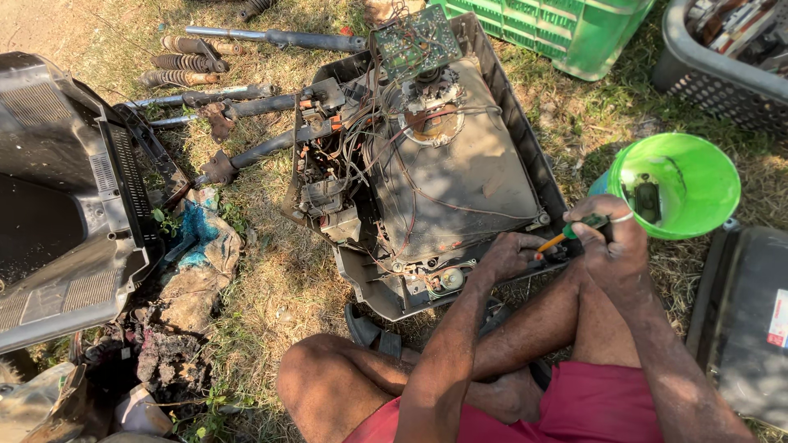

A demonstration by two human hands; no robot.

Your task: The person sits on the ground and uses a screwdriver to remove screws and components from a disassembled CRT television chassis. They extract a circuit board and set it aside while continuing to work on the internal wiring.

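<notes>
An opened old television (460, 172) lies face down on the grass, its grey picture tube, wires and a green circuit board (414, 43) exposed. My right hand (611, 242) is shut on a green and orange screwdriver (566, 236), pointing its tip at the set's near right corner. My left hand (507, 254) rests on that same corner, fingers curled by the screwdriver's tip. I sit on the ground with my knees bent behind the set.
The set's grey back cover (66, 197) lies at the left. Metal tubes and springs (222, 98) lie beyond. A green bowl (681, 184) holding small parts sits at the right, by a dark case (743, 320), a grey basket (722, 74) and a green crate (566, 29).
</notes>
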